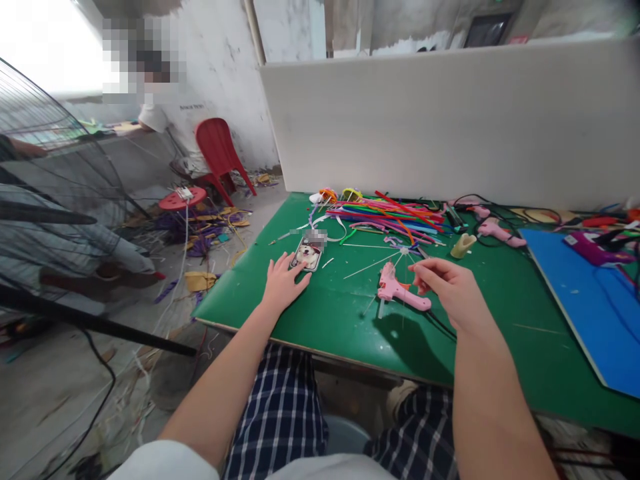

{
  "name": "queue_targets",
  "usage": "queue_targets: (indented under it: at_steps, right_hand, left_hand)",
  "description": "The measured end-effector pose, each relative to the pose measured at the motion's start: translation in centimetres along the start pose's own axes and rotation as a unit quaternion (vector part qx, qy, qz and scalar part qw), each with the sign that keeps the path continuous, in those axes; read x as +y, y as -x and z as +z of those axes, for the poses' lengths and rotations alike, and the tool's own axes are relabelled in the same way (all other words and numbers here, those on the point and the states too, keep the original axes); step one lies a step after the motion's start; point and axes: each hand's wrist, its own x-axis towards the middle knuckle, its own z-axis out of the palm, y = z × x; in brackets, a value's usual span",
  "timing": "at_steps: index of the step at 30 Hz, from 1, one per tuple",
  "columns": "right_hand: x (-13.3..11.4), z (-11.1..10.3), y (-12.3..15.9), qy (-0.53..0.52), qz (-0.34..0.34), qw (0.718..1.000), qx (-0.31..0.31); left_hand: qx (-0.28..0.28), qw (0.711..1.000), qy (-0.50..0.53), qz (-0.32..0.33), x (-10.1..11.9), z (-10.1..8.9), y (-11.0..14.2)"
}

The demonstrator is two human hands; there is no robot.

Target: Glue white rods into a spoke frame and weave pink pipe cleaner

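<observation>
My left hand [283,283] lies with its fingers spread, the index fingertip touching the screen of a phone [309,255] that shows a white dog. My right hand [447,283] is raised over the table with thumb and fingers pinched together; what they hold, if anything, is too small to make out. Just left of it lies a pink glue gun [404,293] with its cord running under my wrist. Behind the glue gun, thin white sticks fan out from a small hub [404,251]. Short white scraps [328,263] lie beside the phone.
Colourful pipe cleaners [385,215] are heaped at the back of the green table [345,333]. A second pink glue gun [500,232], a cream-coloured holder [463,245] and a blue board [590,300] are to the right. A person sits near a red chair [220,153].
</observation>
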Motion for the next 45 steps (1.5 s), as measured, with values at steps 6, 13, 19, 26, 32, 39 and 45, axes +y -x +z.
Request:
queue_targets:
  at_steps: [6,13,19,26,32,39,45]
  right_hand:
    - [0.5,0.0,-0.1,-0.005,-0.001,1.000,-0.003]
    - [0.7,1.4,-0.2,-0.036,0.026,0.999,-0.032]
    - [2.4,3.7,-0.6,-0.059,0.051,0.993,-0.091]
    - [4.3,5.8,-1.5,0.000,0.059,0.998,-0.032]
    - [5.5,6.6,-2.2,0.040,0.020,0.999,-0.019]
    - [4.8,7.1,-2.1,0.093,-0.034,0.994,-0.042]
    - [4.3,8.5,-1.5,0.126,-0.077,0.986,-0.075]
  left_hand:
    - [0.025,0.999,0.043,0.008,-0.1,-0.2,-0.1]
    - [0.102,0.985,0.138,-0.016,-0.5,-0.8,0.3]
    - [0.094,0.968,0.231,-0.007,2.3,-1.9,2.2]
    - [0.078,0.940,0.331,-0.019,5.3,-2.4,4.2]
    - [0.055,0.931,0.357,-0.045,4.9,-1.1,4.1]
    - [0.042,0.929,0.364,-0.049,4.8,-0.9,4.2]
    - [0.043,0.940,0.334,-0.043,3.5,-2.0,5.4]
